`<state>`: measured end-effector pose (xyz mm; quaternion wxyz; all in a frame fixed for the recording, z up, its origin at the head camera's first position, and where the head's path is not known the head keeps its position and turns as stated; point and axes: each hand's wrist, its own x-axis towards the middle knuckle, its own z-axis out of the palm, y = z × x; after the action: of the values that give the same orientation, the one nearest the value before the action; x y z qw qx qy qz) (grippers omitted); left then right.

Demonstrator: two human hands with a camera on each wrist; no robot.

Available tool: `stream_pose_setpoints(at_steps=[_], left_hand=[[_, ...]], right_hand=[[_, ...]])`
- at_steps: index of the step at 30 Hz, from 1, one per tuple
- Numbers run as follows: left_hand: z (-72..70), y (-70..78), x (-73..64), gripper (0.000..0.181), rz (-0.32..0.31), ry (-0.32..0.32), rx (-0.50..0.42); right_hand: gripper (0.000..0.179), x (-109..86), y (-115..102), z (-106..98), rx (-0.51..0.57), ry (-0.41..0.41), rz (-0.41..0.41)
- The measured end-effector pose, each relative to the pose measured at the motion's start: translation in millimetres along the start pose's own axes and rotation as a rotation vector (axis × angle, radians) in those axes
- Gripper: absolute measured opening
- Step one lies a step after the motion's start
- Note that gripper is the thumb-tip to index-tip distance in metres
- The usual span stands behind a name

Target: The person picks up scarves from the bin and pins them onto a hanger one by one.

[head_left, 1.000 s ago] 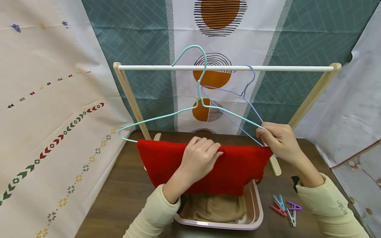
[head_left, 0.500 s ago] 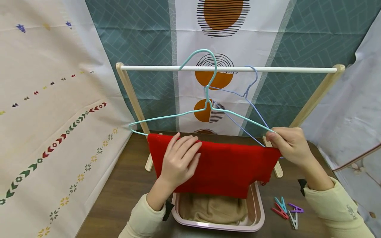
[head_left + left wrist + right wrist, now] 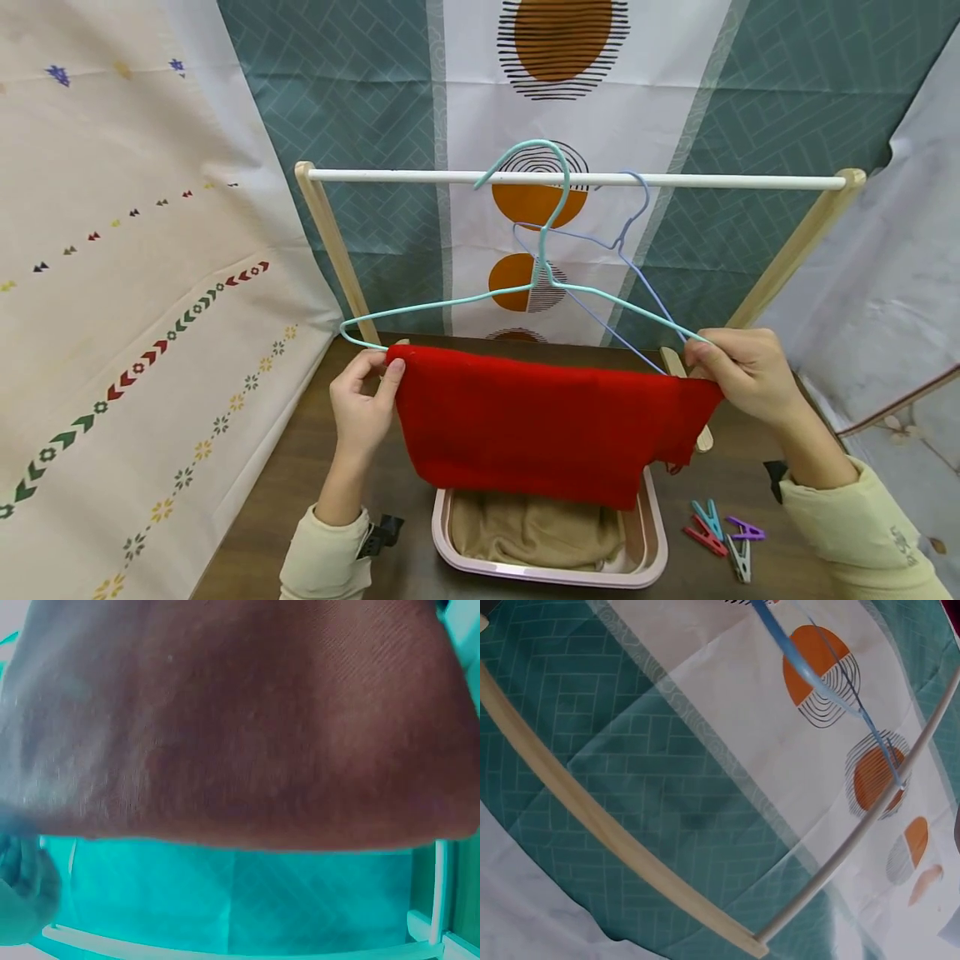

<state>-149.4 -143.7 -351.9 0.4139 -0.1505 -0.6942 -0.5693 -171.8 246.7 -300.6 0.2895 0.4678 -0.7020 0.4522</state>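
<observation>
A red cloth (image 3: 532, 425) is folded over the lower bar of a mint-green hanger (image 3: 450, 303), which is held up in front of the rack. Thumb and fingers of my left hand (image 3: 363, 404) pinch the cloth's upper left corner beside the hanger's left end. With my right hand (image 3: 750, 375) I grip the hanger's right end, where the cloth's other upper corner meets my fingers. Cloth (image 3: 247, 727) fills most of the left wrist view, in shifted colours. The right wrist view looks past the work to the rack.
A white rod (image 3: 420, 176) on wooden legs spans behind, bearing a blue hanger (image 3: 637, 271). Below the cloth stands a pink basin (image 3: 525, 571) with tan fabric (image 3: 536, 533). Several clothespins (image 3: 738, 554) lie right of it. Patterned sheets (image 3: 187, 358) surround the dark table.
My left hand has slid from the cloth's middle to its upper left corner and now pinches there. The hanger and cloth have shifted right, my right hand keeping its grip.
</observation>
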Motion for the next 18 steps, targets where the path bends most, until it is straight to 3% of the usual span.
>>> stream_pose_setpoints(at_steps=[3, 9, 11, 15, 18], left_hand=[[-2.9, -5.2, 0.0, 0.004, -0.014, 0.007, -0.031], [-6.1, 13.6, 7.3, 0.005, -0.012, 0.022, 0.020], [-8.6, 16.2, 10.8, 0.006, 0.034, 0.050, 0.059], [-16.8, 9.9, 23.8, 0.017, 0.205, 0.145, 0.144], [-22.6, 2.8, 37.5, 0.036, 0.317, 0.076, 0.176]], right_hand=[[0.028, -1.2, -1, -2, 0.017, 0.012, -0.001], [0.029, -2.0, -3, -7, 0.010, 0.030, -0.005], [0.029, -3.0, -3, -9, -0.004, 0.032, 0.000], [0.029, -4.9, -4, -11, -0.002, 0.033, 0.002], [0.030, -6.1, -4, -11, -0.001, 0.028, 0.000]])
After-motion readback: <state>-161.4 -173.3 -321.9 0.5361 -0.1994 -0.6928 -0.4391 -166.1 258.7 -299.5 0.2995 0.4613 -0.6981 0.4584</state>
